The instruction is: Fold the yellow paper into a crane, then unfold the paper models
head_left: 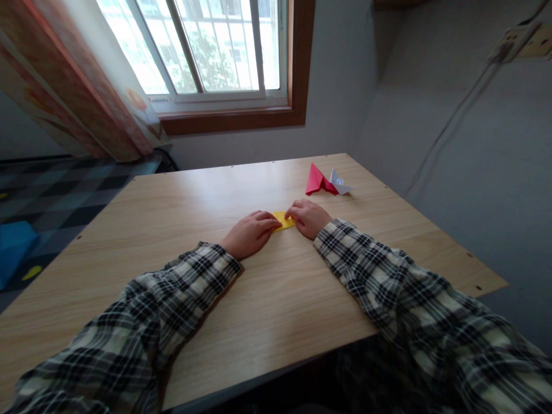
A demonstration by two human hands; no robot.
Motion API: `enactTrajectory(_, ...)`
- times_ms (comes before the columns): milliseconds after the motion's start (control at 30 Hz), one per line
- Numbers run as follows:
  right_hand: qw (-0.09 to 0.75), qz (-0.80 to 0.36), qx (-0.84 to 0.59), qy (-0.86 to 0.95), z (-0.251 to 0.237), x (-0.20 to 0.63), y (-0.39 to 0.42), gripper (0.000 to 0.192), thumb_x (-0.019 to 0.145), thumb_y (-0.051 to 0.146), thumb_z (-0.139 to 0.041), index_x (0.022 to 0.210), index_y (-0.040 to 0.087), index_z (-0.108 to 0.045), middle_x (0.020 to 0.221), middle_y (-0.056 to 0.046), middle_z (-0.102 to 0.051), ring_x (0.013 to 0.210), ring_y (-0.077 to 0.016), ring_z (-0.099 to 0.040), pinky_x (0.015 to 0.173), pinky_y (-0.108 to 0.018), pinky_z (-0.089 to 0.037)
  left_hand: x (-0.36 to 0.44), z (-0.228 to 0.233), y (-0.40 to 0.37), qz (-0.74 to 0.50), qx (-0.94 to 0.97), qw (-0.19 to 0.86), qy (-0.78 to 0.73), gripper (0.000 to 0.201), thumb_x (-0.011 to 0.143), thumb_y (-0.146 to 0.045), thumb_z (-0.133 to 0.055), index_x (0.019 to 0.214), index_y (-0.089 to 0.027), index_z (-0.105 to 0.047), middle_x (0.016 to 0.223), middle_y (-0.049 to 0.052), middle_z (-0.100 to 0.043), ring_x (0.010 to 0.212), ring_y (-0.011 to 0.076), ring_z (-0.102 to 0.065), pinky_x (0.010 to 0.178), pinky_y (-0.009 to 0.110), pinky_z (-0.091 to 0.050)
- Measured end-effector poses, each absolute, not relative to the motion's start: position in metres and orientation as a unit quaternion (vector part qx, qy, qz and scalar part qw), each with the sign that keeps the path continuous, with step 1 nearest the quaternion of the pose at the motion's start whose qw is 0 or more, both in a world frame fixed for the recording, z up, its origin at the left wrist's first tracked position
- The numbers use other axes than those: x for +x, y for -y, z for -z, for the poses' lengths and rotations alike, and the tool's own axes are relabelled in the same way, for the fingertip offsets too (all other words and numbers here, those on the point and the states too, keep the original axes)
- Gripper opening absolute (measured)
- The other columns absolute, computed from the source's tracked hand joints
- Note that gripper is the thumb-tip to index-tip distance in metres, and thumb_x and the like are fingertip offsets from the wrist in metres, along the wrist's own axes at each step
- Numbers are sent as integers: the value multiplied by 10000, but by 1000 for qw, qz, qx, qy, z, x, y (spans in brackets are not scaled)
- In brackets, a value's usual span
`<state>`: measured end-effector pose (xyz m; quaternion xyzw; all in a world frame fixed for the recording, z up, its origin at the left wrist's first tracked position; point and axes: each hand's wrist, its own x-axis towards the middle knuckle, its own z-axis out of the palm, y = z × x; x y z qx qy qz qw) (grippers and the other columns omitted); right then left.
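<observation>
A small piece of folded yellow paper [283, 221] lies flat on the wooden table [241, 322], between my two hands. My left hand [252, 233] is closed over its left end, fingers together and pressing on it. From the other side my right hand [308, 217] pinches the right end with curled fingers. Parts of the paper's ends are hidden under the fingers. Beyond my right hand stand a red folded paper shape [317, 179] and a white folded paper shape [339, 182], close against each other.
A window [215, 52] with a brown frame is behind the table. To the left hang patterned curtains [86, 86], with a checked cloth surface [38, 201] and a blue object [15, 247] below. A cable [452, 115] runs down the right wall from a socket [524, 43].
</observation>
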<state>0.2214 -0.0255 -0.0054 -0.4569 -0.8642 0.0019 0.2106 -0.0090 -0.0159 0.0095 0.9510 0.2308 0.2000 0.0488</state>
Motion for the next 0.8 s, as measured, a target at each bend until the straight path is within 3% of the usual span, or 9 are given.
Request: enactTrajectory(800,229,-1,-439,869,8,223,24,290,857,75,-506,1019,175,-724,993,-97,-648,939,-220,-549,867,-361,-425,-9,-10,17,-203,952,48,-223,273,961,-171,-464,1123,-223,-678,1104,61,-684,1010,193,-624,913,374,-534)
